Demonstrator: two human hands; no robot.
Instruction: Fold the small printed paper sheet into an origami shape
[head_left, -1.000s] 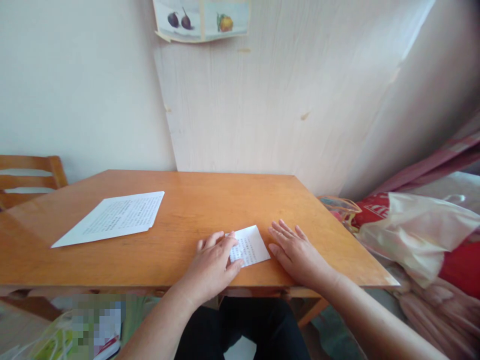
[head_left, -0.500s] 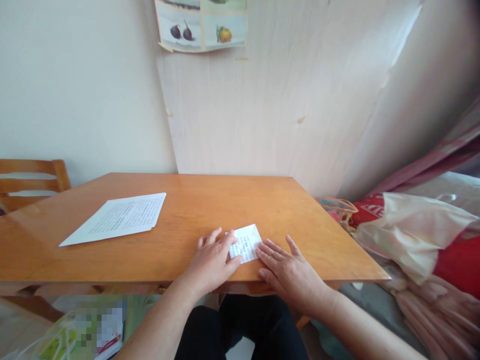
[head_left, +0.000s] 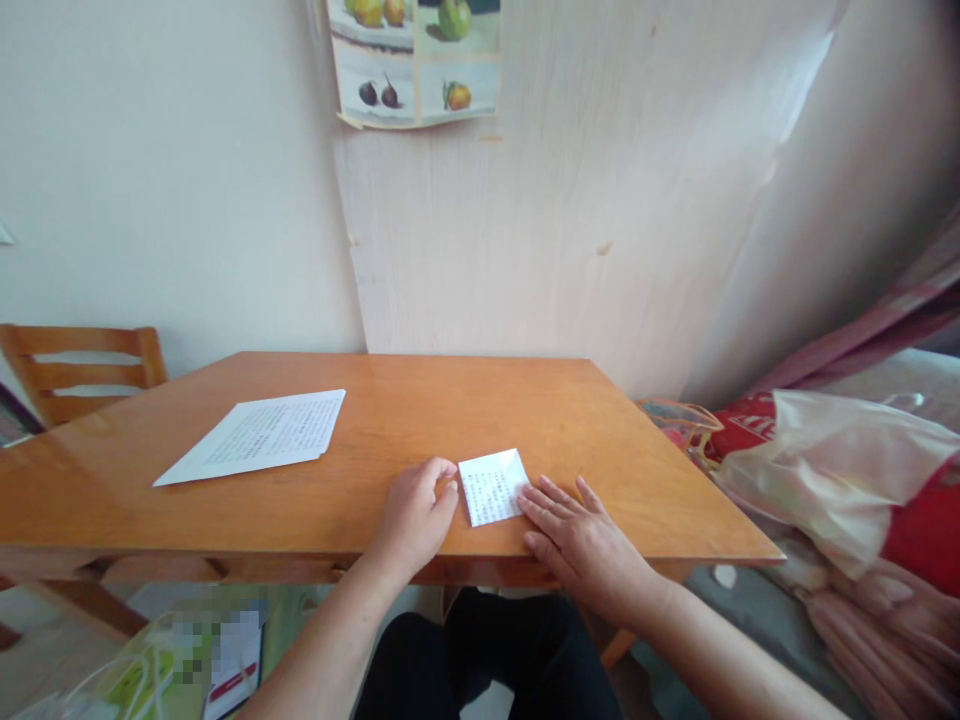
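Observation:
A small folded square of printed paper lies flat near the front edge of the wooden table. Just left of it is my left hand, its fingers curled in and nothing visible in them. Its thumb and forefinger come close to the paper's left edge. My right hand rests flat on the right side with fingers spread, and its fingertips touch the paper's right edge.
Printed sheets lie in a pile on the left of the table. A wooden chair stands beyond the left end. Fabric and plastic bags are heaped at the right. Below the table at left are bagged items.
My left hand has lifted off the paper's left side and curled its fingers beside it. My right hand stays at the right edge. The view has shifted slightly.

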